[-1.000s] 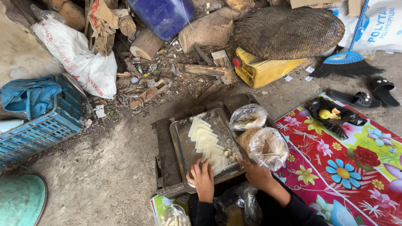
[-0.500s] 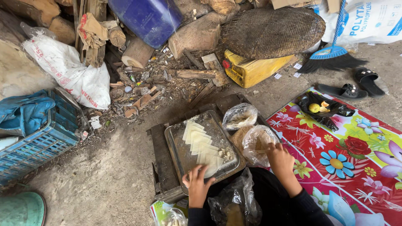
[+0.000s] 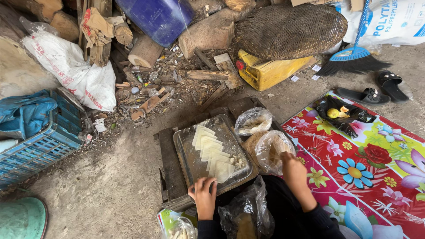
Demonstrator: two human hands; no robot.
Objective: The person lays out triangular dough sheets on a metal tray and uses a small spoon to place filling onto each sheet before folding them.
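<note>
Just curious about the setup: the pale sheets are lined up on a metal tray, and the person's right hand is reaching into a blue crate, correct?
Not quite. In the head view the right hand reaches into a clear plastic bag, not the blue crate. The pale sheets do lie on the metal tray.
</note>
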